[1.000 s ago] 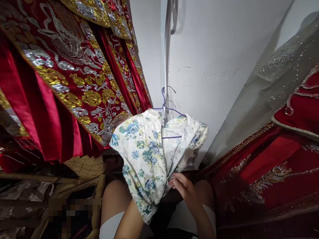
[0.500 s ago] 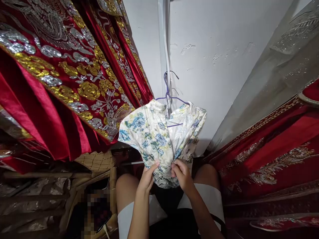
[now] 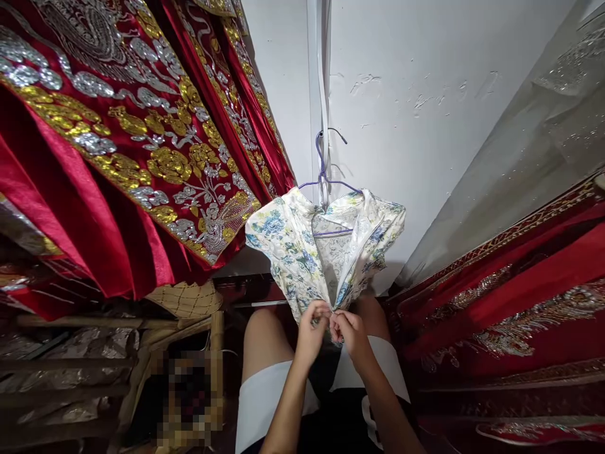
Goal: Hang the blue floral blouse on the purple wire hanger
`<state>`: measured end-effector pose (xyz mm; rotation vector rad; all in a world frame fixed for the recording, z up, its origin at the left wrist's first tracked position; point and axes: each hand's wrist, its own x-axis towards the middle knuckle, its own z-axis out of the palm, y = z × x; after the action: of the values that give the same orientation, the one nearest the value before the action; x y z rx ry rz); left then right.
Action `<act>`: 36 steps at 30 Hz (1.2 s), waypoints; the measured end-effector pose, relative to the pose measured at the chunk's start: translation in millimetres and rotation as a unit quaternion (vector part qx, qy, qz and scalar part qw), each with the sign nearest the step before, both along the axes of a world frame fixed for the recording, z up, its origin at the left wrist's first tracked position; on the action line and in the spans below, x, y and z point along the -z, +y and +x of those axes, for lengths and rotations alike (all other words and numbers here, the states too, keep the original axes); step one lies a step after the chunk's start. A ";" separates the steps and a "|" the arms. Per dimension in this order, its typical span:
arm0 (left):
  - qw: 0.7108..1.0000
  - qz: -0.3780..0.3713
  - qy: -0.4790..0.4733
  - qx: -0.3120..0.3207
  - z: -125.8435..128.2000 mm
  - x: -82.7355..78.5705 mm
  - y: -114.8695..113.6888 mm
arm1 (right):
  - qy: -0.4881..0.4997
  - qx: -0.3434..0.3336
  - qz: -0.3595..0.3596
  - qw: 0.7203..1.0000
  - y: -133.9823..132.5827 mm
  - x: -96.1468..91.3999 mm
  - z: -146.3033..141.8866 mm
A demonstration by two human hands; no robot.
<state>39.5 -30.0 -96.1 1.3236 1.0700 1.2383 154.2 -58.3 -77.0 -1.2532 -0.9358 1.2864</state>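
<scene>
A short-sleeved floral blouse [image 3: 295,249], cream with blue and green flowers, hangs on a purple wire hanger [image 3: 322,180]. Its front gapes from the collar down to my hands, showing the pale lining and the hanger's lower bar. My left hand [image 3: 312,325] pinches the blouse's left front edge close to the bottom of the opening. Right beside it, my right hand [image 3: 348,331] is closed on the other front edge, fingertips nearly touching those of the left. Whatever small fastening lies between the fingertips is too small to make out. The lower hem is mostly hidden behind my hands.
Red garments with gold and silver sequins [image 3: 170,165] hang at the left. More red embroidered cloth [image 3: 510,309] and a sheer white fabric [image 3: 534,126] are on the right. Behind the hanger is a white wall [image 3: 392,57]. A bamboo chair [image 3: 216,353] stands at lower left.
My left hand has moved right and now meets my right hand at the front edges. The blouse's opening has spread wider, baring more lining and the hanger bar.
</scene>
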 end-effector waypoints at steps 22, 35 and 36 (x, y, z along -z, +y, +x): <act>0.990 0.083 0.111 -0.006 51.1 25.1 -3.4 | -0.164 0.014 0.190 0.968 84.2 -170.8 8.7; 0.962 0.258 0.035 -0.083 9.5 -105.5 70.9 | -0.087 0.029 0.274 0.957 78.6 -185.3 24.1; 0.950 0.296 0.043 -0.093 7.0 -127.9 77.6 | -0.085 0.031 0.278 0.956 79.0 -185.7 25.1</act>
<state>46.4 47.6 31.9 1.7665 0.9306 1.7458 179.3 20.7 108.7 -0.9432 -1.2640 0.7896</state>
